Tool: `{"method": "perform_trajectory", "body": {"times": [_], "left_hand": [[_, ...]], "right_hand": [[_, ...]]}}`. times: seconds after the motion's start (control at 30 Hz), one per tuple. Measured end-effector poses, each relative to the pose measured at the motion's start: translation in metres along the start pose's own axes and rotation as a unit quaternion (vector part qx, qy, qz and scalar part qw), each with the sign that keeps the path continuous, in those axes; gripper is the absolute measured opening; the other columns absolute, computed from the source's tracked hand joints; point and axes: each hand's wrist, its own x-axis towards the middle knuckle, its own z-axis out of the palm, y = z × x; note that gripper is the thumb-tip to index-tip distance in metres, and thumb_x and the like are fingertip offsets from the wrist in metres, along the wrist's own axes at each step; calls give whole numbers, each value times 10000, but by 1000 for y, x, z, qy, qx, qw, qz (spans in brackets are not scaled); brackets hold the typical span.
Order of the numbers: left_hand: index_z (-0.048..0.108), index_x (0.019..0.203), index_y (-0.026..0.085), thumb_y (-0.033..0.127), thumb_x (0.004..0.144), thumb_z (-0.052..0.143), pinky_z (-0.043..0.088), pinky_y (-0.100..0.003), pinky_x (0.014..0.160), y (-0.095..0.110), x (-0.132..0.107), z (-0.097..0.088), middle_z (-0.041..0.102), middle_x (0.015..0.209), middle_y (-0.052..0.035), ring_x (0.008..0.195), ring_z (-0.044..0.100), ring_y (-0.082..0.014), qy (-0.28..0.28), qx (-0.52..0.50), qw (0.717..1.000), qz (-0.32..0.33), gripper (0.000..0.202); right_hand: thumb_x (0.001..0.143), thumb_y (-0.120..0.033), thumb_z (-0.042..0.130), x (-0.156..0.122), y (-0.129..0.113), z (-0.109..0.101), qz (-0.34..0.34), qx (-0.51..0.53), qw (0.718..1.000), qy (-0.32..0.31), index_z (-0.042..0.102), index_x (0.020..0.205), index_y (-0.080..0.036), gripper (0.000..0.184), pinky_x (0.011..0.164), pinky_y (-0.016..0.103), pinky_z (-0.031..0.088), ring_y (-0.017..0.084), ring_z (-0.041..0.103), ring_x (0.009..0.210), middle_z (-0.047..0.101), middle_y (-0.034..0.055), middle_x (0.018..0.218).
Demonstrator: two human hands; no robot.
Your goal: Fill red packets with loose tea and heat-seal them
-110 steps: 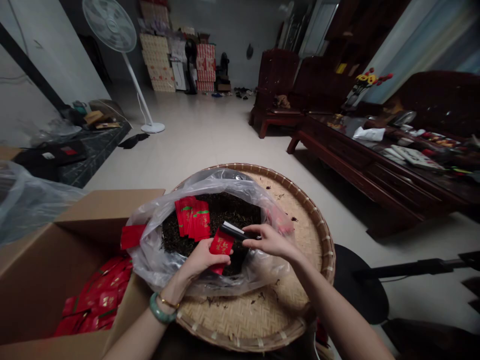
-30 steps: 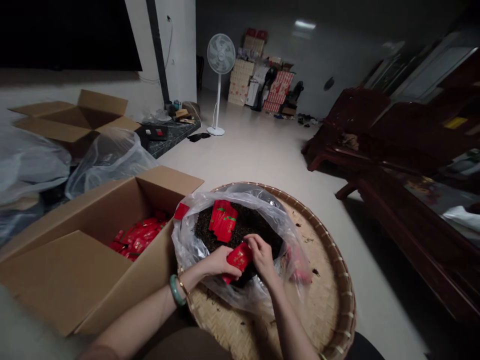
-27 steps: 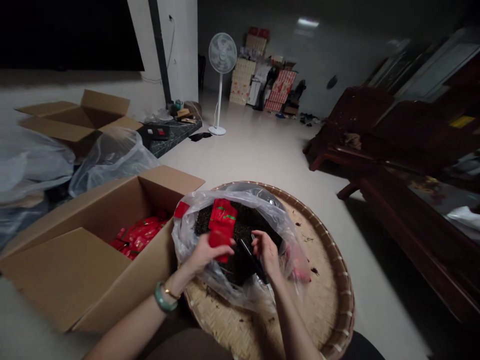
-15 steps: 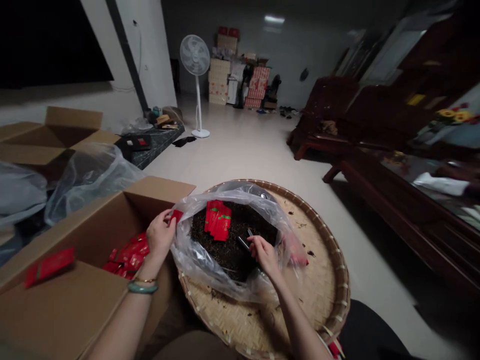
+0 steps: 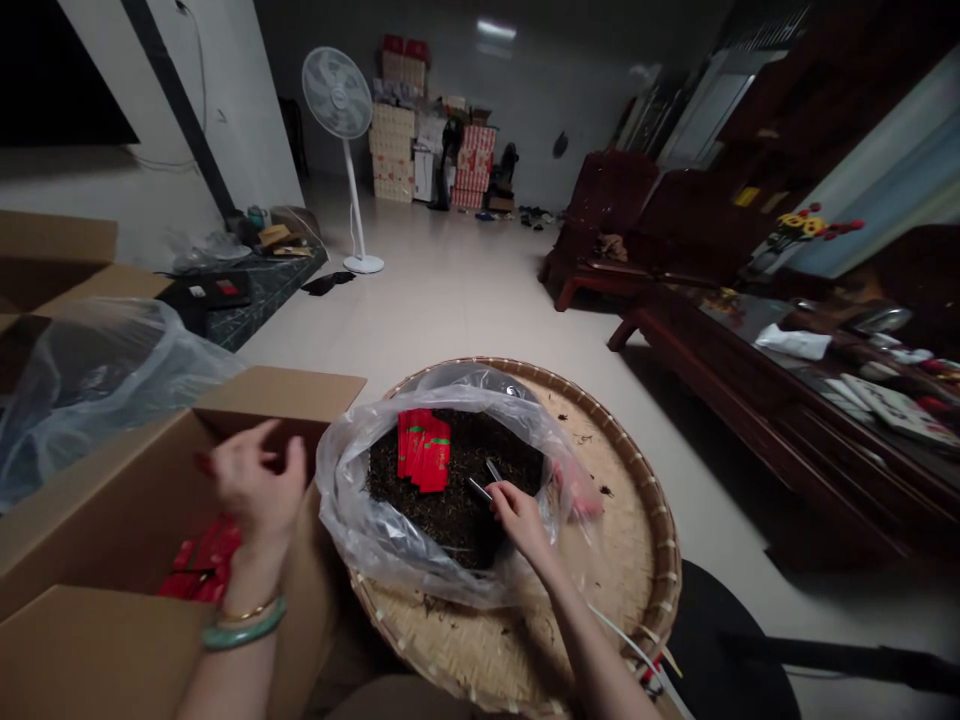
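Observation:
My left hand (image 5: 259,490) is over the open cardboard box (image 5: 97,545), fingers spread and somewhat blurred. A small reddish patch shows by its fingertips; I cannot tell what it is. Below that hand, shiny red packets (image 5: 199,565) lie in the box. My right hand (image 5: 517,515) is closed around a pair of tongs (image 5: 481,491), whose two tips stand apart over dark dried tea leaves (image 5: 420,520). The leaves fill a clear plastic bag (image 5: 341,500) with its mouth wide. Flat red sachets (image 5: 433,455) with green marks lie fanned on the leaves.
Under the bag is a round woven bamboo tray (image 5: 660,520) with scattered leaf bits. A black round stool (image 5: 724,640) stands at right. A white fan (image 5: 352,170), stacked cartons (image 5: 394,150) and a wooden table (image 5: 697,390) are beyond. Another plastic-lined box (image 5: 67,270) is left.
My left hand has moved from the bag's rim leftward over the box; the red sachet it held no longer shows clearly. A red packet seen above the box flap is gone. The view has turned right.

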Motion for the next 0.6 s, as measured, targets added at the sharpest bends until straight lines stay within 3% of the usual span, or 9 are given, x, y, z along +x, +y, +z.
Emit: {"method": "perform_trajectory", "body": {"times": [0.07, 0.1, 0.17, 0.23, 0.3, 0.43, 0.6], "left_hand": [[632, 950, 173, 274, 832, 539, 464, -293, 683, 16, -27, 35, 607, 894, -48, 660, 528, -144, -142, 9, 984, 106, 182], [637, 947, 183, 262, 850, 517, 471, -285, 711, 24, -41, 53, 625, 891, -46, 711, 559, -152, -235, 9, 959, 158, 173], [618, 1041, 172, 231, 844, 528, 473, -315, 787, 39, -64, 86, 633, 956, -75, 859, 578, -198, -329, 77, 916, 214, 224], [557, 1174, 145, 227, 807, 587, 469, -344, 803, 50, -74, 111, 600, 1067, -121, 960, 547, -248, -359, 182, 891, 212, 377], [486, 1263, 140, 219, 783, 617, 466, -354, 782, 57, -75, 127, 561, 1113, -145, 994, 522, -272, -373, 257, 870, 193, 504], [437, 1312, 126, 185, 805, 572, 441, -375, 793, 61, -65, 140, 572, 1069, -151, 980, 524, -281, -377, 315, 851, 188, 528], [547, 1222, 160, 177, 839, 505, 425, -361, 796, 46, -58, 139, 642, 1007, -122, 945, 568, -262, -380, 286, 859, 190, 386]], "right_hand": [[893, -323, 422, -2, 2, 0, -48, -85, 995, 31, 645, 918, -172, 270, 709, 291, 468, 182, 589, 753, 650, 51, 805], [871, -282, 463, -4, 4, 0, -68, -138, 987, 53, 641, 959, -170, 227, 768, 316, 463, 202, 579, 830, 650, 69, 884], [805, -232, 561, -7, 7, 0, -79, -247, 961, 99, 593, 1118, -166, 322, 839, 368, 443, 248, 534, 959, 611, 109, 1057], [736, -209, 645, -8, 10, -1, -57, -334, 933, 120, 478, 1284, -164, 574, 840, 387, 437, 276, 507, 998, 555, 140, 1156], [707, -191, 671, -7, 12, -2, -29, -381, 919, 99, 382, 1364, -157, 718, 799, 367, 441, 269, 521, 952, 562, 141, 1116], [732, -174, 622, 0, 14, -4, -13, -404, 914, 45, 357, 1374, -128, 696, 752, 323, 427, 243, 530, 901, 593, 116, 1006], [724, -193, 615, 8, 18, -13, 0, -428, 901, 76, 386, 1356, -133, 675, 736, 336, 394, 250, 493, 919, 571, 127, 1053]]}}
